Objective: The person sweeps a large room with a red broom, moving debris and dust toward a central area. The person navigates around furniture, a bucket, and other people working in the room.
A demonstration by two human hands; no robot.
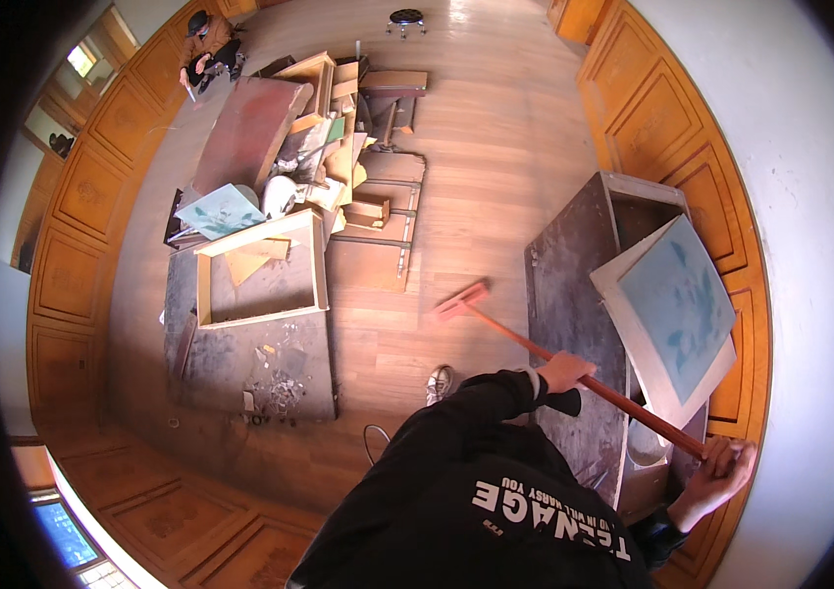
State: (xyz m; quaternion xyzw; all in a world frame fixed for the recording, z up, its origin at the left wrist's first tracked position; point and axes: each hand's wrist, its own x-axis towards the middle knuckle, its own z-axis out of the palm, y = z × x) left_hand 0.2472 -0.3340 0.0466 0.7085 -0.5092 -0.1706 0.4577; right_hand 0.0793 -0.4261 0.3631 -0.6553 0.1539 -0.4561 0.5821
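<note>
A broom with a long red handle (633, 410) slants across the front right, its pinkish-red head (461, 300) low over the wooden floor. My left hand (566, 371) is wrapped round the middle of the handle. Farther up, at the handle's end near the right wall, my right hand (719, 473) grips it with bent fingers. Beside the broom stands a dark, scuffed cabinet (574, 260). A pale board with a blue-green panel (677, 294) leans on it.
A heap of broken furniture boards (245, 137) fills the centre left, with an empty drawer frame (321, 270) in front. Debris (285, 378) lies on a dark panel. A person (209, 49) crouches at the far left. A round stool (405, 18) stands at the back.
</note>
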